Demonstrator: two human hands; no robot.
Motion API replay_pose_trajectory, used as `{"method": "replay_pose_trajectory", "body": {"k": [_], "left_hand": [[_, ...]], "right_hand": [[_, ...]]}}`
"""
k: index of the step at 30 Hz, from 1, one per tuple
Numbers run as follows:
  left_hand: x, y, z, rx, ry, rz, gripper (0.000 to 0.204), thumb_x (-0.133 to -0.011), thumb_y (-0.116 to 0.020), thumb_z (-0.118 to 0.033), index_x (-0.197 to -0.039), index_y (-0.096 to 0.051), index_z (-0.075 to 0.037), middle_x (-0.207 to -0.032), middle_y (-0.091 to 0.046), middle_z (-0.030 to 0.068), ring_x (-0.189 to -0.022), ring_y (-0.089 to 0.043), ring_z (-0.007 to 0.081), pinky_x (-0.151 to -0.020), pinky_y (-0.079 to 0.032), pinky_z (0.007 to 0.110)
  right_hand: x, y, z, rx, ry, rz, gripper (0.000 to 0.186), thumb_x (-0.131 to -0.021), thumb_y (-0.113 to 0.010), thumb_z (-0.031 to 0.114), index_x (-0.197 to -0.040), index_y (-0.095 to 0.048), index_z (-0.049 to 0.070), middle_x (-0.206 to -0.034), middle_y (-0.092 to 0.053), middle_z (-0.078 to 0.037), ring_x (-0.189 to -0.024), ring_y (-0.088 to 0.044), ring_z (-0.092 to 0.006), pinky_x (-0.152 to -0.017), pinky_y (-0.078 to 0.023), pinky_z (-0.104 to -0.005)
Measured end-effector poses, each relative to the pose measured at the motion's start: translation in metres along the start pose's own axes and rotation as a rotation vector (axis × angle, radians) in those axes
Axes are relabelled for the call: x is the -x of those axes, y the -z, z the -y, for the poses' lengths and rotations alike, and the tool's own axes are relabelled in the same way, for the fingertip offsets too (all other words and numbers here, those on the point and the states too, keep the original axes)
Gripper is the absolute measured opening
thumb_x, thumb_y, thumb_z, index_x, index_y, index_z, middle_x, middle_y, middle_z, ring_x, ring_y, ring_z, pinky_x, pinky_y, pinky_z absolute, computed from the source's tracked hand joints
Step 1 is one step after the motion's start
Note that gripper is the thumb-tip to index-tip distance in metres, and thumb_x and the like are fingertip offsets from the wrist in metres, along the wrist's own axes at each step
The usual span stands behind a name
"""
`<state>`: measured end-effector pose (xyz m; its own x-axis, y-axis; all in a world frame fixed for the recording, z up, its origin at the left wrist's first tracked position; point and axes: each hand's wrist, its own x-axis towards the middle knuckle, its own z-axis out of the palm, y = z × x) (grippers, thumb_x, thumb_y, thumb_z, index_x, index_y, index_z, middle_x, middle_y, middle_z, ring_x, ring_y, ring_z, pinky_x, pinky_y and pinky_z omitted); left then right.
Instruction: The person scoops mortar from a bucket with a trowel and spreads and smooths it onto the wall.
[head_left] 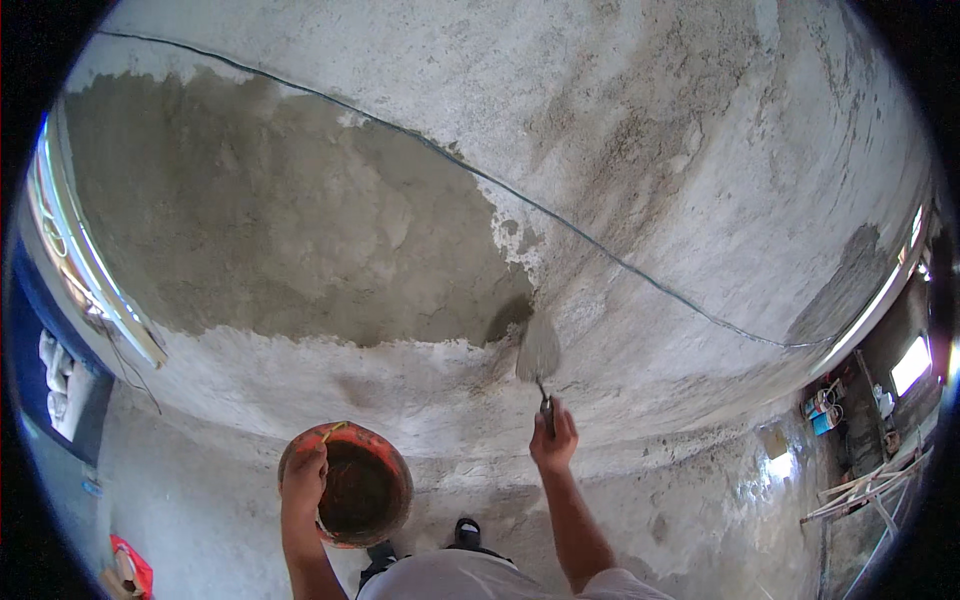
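Trowel [538, 352]: blade flat against wall [700, 150], at edge of wet grey plaster patch [280, 220]; handle clenched in right hand [553, 437], grip closed. Orange pan [345, 484] of mortar: at 8 o'clock from trowel, rim pinched by left hand [303, 477]. String line [560, 222]: runs diagonally across wall, 12 o'clock of trowel.

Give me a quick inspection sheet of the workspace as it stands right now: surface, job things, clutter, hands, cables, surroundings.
Surface: wall pale and rough; a darker wet plaster patch covers its left part, edge ragged.
Job's things: trowel with its blade at the patch's lower right edge; orange mortar pan, dark mix inside.
Clutter: tools and small containers and loose pale strips on the floor at right.
Hands: right hand with fingers closed on the trowel handle; left hand gripping the pan's rim.
Cables: thin dark line running diagonally across the wall.
Surroundings: bright opening at right; red object at lower left.
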<state>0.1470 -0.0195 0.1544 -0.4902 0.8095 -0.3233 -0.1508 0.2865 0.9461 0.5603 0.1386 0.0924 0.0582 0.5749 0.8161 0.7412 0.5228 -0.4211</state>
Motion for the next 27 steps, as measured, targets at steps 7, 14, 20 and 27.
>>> {"method": "replay_pose_trajectory", "body": {"k": [7,14,20,27], "left_hand": [[0.012,-0.018,-0.022,-0.029,-0.002,0.048,0.039,-0.101,-0.059,-0.031,-0.066,-0.052,-0.014,-0.055,-0.043,-0.0055,-0.045,-0.038,0.0067,-0.044,-0.027,0.026],[0.012,0.01,-0.003,-0.008,0.024,0.089,0.029,-0.1,-0.062,-0.028,-0.075,-0.058,-0.013,-0.059,-0.045,-0.0062,-0.046,-0.038,0.0055,-0.043,-0.027,0.025],[0.015,-0.012,-0.005,0.261,-0.079,0.067,0.021,-0.102,-0.06,-0.026,-0.109,-0.069,-0.008,-0.08,-0.056,-0.0036,-0.07,-0.051,0.0054,-0.061,-0.04,0.023],[0.01,-0.02,-0.032,-0.104,-0.127,0.082,0.042,-0.103,-0.057,-0.033,-0.069,-0.056,-0.008,-0.061,-0.047,-0.0037,-0.058,-0.044,0.0087,-0.055,-0.034,0.03]], "right_hand": [[-0.063,-0.025,0.005,-0.024,-0.028,0.124,0.043,-0.086,-0.072,0.013,-0.127,-0.063,0.013,-0.098,-0.069,-0.011,-0.078,-0.069,-0.0343,-0.064,-0.057,-0.0422],[0.072,-0.006,0.005,0.009,-0.101,0.393,0.036,-0.086,-0.073,0.023,-0.121,-0.069,0.015,-0.094,-0.072,-0.012,-0.078,-0.07,-0.0344,-0.065,-0.058,-0.0431],[0.123,0.025,0.026,-0.255,-0.477,0.8,0.056,-0.079,-0.087,0.024,-0.124,-0.063,0.002,-0.103,-0.071,-0.013,-0.094,-0.07,-0.0226,-0.08,-0.058,-0.0367],[-0.021,0.052,0.146,-0.349,-0.316,1.375,0.047,-0.08,-0.08,0.02,-0.123,-0.066,0.007,-0.098,-0.072,-0.018,-0.092,-0.072,-0.0276,-0.079,-0.057,-0.0405]]}}
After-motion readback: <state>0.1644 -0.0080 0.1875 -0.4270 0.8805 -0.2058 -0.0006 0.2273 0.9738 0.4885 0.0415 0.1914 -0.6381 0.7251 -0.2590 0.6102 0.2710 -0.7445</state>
